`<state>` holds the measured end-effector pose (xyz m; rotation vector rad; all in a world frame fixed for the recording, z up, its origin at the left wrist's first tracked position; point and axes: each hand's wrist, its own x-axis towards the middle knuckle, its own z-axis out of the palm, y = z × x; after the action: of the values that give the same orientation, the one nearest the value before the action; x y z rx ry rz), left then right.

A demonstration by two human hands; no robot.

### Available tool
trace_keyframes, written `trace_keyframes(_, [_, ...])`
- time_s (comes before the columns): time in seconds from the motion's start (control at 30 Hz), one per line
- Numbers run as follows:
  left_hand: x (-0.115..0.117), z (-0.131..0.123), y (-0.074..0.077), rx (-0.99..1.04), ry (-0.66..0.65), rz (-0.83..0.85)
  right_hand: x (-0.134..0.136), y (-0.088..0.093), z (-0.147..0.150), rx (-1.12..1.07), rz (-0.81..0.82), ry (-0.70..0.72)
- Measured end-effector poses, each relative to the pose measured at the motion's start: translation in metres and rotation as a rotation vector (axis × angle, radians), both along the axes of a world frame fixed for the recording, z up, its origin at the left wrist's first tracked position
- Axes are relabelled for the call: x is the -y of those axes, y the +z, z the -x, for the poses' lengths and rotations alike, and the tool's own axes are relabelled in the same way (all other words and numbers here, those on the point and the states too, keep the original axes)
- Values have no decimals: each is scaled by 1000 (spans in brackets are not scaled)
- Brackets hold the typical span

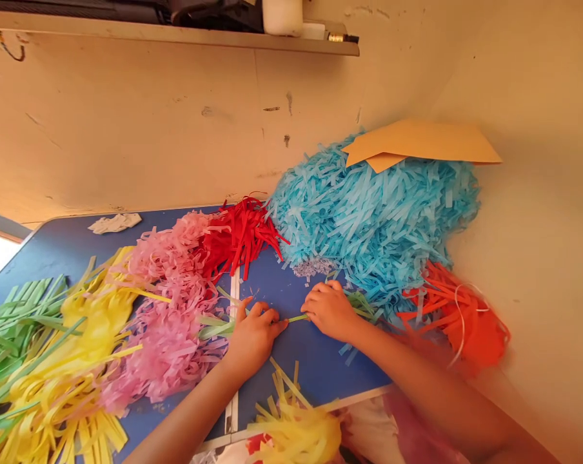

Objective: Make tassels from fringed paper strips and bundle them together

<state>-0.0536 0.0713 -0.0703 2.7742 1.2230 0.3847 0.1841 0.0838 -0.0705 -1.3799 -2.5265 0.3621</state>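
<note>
A narrow green paper strip (297, 318) runs between my two hands, low over the blue tabletop. My left hand (256, 335) pinches it at one side, with loose pale green strips (217, 327) spreading out to the left. Curled over the other side, my right hand (330, 310) also has closed fingers, and green fringe (362, 304) fans out beyond it. Just behind the right hand rises a large mound of light blue paper fringe (364, 225). Yellow fringe (296, 428) hangs at the near table edge, below the left hand.
Pink fringe (163, 309), red fringe (243, 232), yellow strips (93, 309) and green strips (15, 328) cover the left side of the blue table (73, 235). Orange-red fringe (475, 322) is at right. Orange paper (422, 143) tops the blue mound. A shelf (175, 35) juts from the wall.
</note>
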Motion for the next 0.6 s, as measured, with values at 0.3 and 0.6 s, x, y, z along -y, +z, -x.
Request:
trace_keyframes(0.3, [2,-18,1,104,21,-194,-9,-6,23,110,-363,300])
trace_keyframes(0.6, [34,-7,109,405,-31,-512,44,139,27,-312,-146,82])
